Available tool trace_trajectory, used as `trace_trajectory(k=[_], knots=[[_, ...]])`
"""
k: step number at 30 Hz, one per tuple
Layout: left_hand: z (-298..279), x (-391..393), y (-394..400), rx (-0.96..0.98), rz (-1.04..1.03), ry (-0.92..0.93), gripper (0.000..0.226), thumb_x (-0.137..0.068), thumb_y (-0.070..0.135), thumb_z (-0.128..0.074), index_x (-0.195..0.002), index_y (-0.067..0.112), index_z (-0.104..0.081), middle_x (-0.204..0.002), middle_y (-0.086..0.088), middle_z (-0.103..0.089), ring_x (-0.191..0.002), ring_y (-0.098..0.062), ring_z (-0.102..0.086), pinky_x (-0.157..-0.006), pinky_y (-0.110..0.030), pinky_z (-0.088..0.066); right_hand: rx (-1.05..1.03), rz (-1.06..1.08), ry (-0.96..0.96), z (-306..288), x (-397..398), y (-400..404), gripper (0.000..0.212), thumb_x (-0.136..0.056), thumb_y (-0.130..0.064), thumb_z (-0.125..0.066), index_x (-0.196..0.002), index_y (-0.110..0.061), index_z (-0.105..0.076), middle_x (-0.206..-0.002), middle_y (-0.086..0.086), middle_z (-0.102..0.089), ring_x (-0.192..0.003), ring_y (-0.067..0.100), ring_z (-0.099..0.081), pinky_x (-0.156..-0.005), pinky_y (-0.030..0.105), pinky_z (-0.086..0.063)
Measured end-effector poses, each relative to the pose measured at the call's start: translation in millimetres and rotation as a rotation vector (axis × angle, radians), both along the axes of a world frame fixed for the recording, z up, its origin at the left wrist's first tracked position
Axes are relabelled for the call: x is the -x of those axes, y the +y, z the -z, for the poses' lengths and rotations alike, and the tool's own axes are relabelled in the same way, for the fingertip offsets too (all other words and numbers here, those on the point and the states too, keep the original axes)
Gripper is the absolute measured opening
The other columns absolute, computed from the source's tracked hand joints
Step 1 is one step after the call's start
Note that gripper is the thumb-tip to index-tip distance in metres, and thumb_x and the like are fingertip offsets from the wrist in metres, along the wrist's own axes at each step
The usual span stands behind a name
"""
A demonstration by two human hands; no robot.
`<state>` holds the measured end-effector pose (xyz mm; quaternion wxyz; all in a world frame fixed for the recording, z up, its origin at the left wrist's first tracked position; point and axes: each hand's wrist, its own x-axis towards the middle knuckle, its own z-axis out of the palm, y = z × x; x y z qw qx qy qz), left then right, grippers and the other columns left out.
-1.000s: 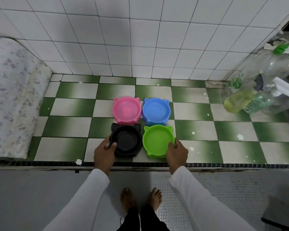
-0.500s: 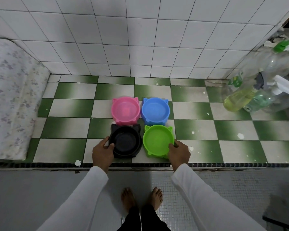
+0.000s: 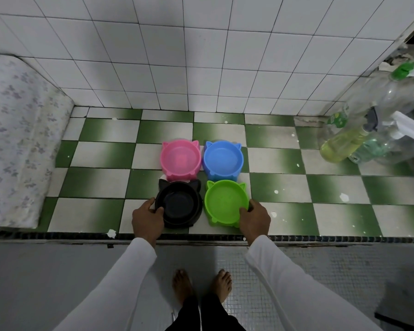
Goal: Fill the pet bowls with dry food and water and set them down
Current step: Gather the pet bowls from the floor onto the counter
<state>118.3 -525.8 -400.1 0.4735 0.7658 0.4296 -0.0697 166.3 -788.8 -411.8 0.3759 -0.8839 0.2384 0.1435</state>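
Note:
Several cat-eared pet bowls sit in a square on the green-and-white checkered counter (image 3: 285, 187). The pink bowl (image 3: 180, 158) is back left and the blue bowl (image 3: 222, 160) back right. The black bowl (image 3: 179, 203) is front left, and the green bowl (image 3: 226, 201) sits front right. All look empty. My left hand (image 3: 147, 217) grips the left rim of the black bowl. The right rim of the green bowl is gripped by my right hand (image 3: 255, 217).
A floral mattress or cushion (image 3: 17, 139) fills the left end of the counter. Plastic bottles and spray bottles (image 3: 373, 130) crowd the back right corner. A white tiled wall (image 3: 201, 56) rises behind. My bare feet stand on the grey floor below the counter's edge.
Both hands stay on the front bowls' rims. The left thumb has closed a little further over the black bowl's edge. The bowls have barely shifted.

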Motion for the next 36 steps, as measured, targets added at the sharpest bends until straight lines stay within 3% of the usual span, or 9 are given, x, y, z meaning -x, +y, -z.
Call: trace_trajectory(k=[4, 8, 10, 12, 18, 24, 31, 36], knots=[[-5.9, -0.5, -1.9, -0.031, 0.027, 0.034, 0.050, -0.097, 0.021, -0.065, -0.146, 0.015, -0.056, -0.131, -0.019, -0.063, -0.118, -0.039, -0.062, -0.107, -0.046, -0.048, -0.026, -0.026, 0.016, -4.9, 2.5, 1.0, 0.016, -0.088, -0.016, -0.059, -0.101, -0.007, -0.061, -0.098, 0.015, -0.065, -0.092, 0.036, -0.061, -0.075, 0.034, -0.043], [-13.6, -0.4, -4.8, -0.068, 0.093, 0.068, 0.052, -0.096, 0.023, -0.065, -0.146, 0.012, -0.054, -0.129, -0.019, -0.063, -0.117, -0.040, -0.061, -0.103, -0.047, -0.049, -0.001, -0.125, 0.045, -13.1, 6.9, 2.9, 0.054, -0.092, -0.023, -0.062, -0.141, -0.007, -0.045, -0.124, 0.019, -0.060, -0.112, 0.038, -0.058, -0.093, 0.042, -0.048], [-22.1, -0.1, -6.7, -0.092, 0.146, 0.078, 0.046, -0.096, 0.021, -0.066, -0.139, 0.008, -0.057, -0.122, -0.021, -0.064, -0.112, -0.042, -0.061, -0.096, -0.045, -0.049, 0.014, -0.181, 0.064, -18.3, 8.3, 3.2, 0.065, -0.092, -0.026, -0.063, -0.149, -0.010, -0.036, -0.129, 0.020, -0.057, -0.117, 0.040, -0.055, -0.098, 0.045, -0.048], [-30.0, 1.2, -7.1, -0.109, 0.192, 0.096, 0.044, -0.096, 0.019, -0.067, -0.137, 0.006, -0.058, -0.125, -0.022, -0.061, -0.114, -0.043, -0.060, -0.094, -0.042, -0.048, 0.028, -0.226, 0.071, -24.5, 9.2, 3.0, 0.069, -0.092, -0.031, -0.063, -0.152, -0.013, -0.032, -0.132, 0.020, -0.054, -0.119, 0.040, -0.054, -0.099, 0.047, -0.049], [-54.3, 4.7, 0.4, -0.207, 0.391, 0.100, 0.043, -0.096, 0.033, -0.068, -0.132, 0.011, -0.061, -0.135, -0.020, -0.059, -0.124, -0.041, -0.056, -0.104, -0.045, -0.046, 0.100, -0.389, 0.060, -50.3, 2.8, 3.1, 0.075, -0.093, -0.055, -0.057, -0.156, -0.022, -0.031, -0.151, 0.016, -0.042, -0.135, 0.037, -0.042, -0.109, 0.049, -0.042], [-86.5, 8.3, 10.7, -0.424, 0.573, 0.072, 0.063, -0.098, 0.050, -0.061, -0.150, 0.015, -0.049, -0.151, -0.011, -0.053, -0.138, -0.032, -0.048, -0.113, -0.046, -0.041, 0.256, -0.617, -0.034, -87.8, -7.4, 6.6, 0.076, -0.094, -0.069, -0.046, -0.156, -0.028, -0.033, -0.166, 0.009, -0.025, -0.151, 0.029, -0.025, -0.120, 0.045, -0.028], [-123.9, 14.6, 18.9, -0.606, 0.580, 0.024, 0.062, -0.095, 0.054, -0.060, -0.147, 0.021, -0.051, -0.150, -0.006, -0.053, -0.133, -0.032, -0.053, -0.110, -0.051, -0.043, 0.315, -0.773, -0.170, -121.0, -19.6, 23.3, 0.081, -0.091, -0.079, -0.035, -0.158, -0.034, -0.026, -0.168, 0.008, -0.016, -0.155, 0.029, -0.013, -0.123, 0.052, -0.018], [-143.9, 15.6, 33.5, -0.666, 0.538, -0.005, 0.068, -0.097, 0.059, -0.053, -0.154, 0.025, -0.042, -0.162, -0.003, -0.040, -0.147, -0.026, -0.038, -0.119, -0.054, -0.032, 0.328, -0.878, -0.234, -148.2, -27.9, 52.7, 0.082, -0.091, -0.080, -0.030, -0.159, -0.035, -0.021, -0.169, 0.006, -0.012, -0.156, 0.029, -0.007, -0.125, 0.055, -0.008]])
